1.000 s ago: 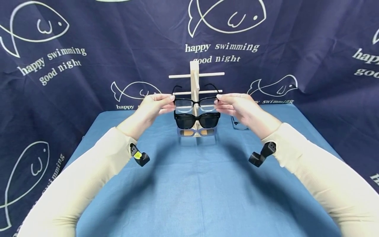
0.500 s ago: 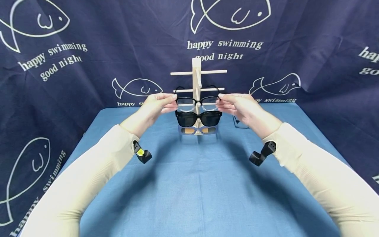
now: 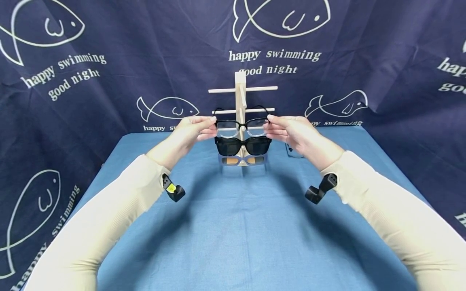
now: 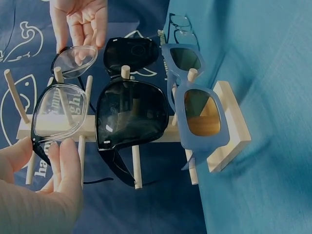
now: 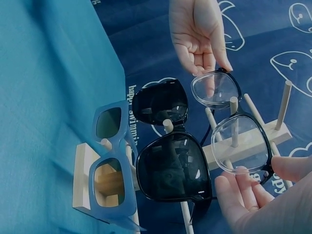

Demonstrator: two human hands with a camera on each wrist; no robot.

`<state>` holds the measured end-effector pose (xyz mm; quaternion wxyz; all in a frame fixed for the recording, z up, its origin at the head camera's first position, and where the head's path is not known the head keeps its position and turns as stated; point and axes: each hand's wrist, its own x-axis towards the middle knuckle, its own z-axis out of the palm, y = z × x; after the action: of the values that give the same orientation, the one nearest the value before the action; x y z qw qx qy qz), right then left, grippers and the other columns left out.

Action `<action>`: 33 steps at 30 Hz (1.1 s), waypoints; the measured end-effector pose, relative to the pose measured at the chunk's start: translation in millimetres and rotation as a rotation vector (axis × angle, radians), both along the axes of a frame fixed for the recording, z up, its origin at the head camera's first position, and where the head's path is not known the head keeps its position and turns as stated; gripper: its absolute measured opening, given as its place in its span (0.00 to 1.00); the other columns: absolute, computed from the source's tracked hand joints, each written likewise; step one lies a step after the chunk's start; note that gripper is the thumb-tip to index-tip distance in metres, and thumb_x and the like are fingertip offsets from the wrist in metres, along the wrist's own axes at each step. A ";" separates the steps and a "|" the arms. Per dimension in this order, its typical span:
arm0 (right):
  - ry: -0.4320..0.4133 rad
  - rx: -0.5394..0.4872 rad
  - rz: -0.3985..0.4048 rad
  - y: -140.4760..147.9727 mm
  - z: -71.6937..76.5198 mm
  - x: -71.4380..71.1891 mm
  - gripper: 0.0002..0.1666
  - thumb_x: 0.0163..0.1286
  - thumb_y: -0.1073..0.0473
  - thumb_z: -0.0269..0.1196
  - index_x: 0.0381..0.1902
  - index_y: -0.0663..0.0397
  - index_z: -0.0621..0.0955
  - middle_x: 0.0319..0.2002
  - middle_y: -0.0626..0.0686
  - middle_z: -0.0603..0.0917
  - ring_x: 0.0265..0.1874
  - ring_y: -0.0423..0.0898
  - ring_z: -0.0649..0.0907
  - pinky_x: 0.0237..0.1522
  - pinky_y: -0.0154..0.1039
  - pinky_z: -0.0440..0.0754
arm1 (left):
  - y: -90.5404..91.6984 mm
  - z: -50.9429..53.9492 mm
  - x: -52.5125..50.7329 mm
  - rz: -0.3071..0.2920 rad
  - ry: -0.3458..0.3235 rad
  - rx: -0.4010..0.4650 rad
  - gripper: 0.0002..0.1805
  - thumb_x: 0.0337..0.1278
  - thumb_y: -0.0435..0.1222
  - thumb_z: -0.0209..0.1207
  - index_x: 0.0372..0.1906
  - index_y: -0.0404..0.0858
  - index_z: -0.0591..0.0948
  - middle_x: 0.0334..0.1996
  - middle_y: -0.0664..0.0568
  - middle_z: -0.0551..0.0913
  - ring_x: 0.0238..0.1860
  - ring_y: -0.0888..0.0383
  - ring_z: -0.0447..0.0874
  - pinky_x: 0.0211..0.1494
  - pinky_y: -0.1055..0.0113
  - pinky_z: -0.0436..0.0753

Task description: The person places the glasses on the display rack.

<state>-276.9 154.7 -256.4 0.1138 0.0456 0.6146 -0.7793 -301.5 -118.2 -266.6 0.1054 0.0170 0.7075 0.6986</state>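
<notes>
Clear-lensed eyeglasses [image 3: 242, 125] with a black upper rim sit at a wooden display stand [image 3: 240, 97], above the other pairs. My left hand [image 3: 189, 133] pinches their left end between thumb and fingers; my right hand [image 3: 291, 131] pinches the right end likewise. In the left wrist view the bridge of the eyeglasses [image 4: 61, 109] is at a peg of the stand; whether it bears on the peg I cannot tell. Just below are black sunglasses [image 3: 243, 146], and lowest hang blue-framed sunglasses [image 3: 242, 160] with brownish lenses.
The stand's top crossbar [image 3: 262, 88] bears no glasses. Another pair of glasses [image 3: 294, 151] lies on the blue tablecloth [image 3: 236, 226], partly behind my right hand. A dark curtain [image 3: 120, 72] with fish drawings hangs behind the table.
The head view has shifted slightly. Both hands keep their pinch on the clear eyeglasses, which stay at nearly the same place on the stand.
</notes>
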 end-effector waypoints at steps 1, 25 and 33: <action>-0.001 0.001 0.001 -0.2 0.1 0.1 0.07 0.68 0.62 0.63 0.30 0.56 0.84 0.26 0.51 0.88 0.32 0.43 0.87 0.44 0.35 0.88 | 0.0 0.1 0.1 -0.002 0.002 -0.006 0.23 0.67 0.36 0.57 0.61 0.25 0.73 0.31 0.50 0.81 0.34 0.60 0.84 0.53 0.67 0.86; -0.026 -0.019 -0.023 9.9 -0.3 3.7 0.24 0.69 0.64 0.60 0.61 0.64 0.72 0.31 0.50 0.87 0.35 0.41 0.87 0.59 0.37 0.82 | -16.4 -7.0 8.5 0.025 0.028 -0.006 0.26 0.66 0.36 0.57 0.63 0.24 0.70 0.31 0.53 0.82 0.35 0.63 0.84 0.56 0.68 0.85; -0.039 -0.013 -0.035 19.1 -0.4 4.3 0.23 0.68 0.62 0.63 0.59 0.60 0.73 0.33 0.50 0.87 0.35 0.40 0.87 0.55 0.36 0.84 | -19.6 -5.0 21.6 0.040 0.046 -0.036 0.19 0.66 0.36 0.58 0.55 0.28 0.75 0.32 0.54 0.83 0.35 0.63 0.86 0.53 0.69 0.86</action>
<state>-272.6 173.8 -256.7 0.1123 0.0707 0.6063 -0.7841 -279.9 -137.8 -271.6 0.0753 0.0169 0.7226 0.6870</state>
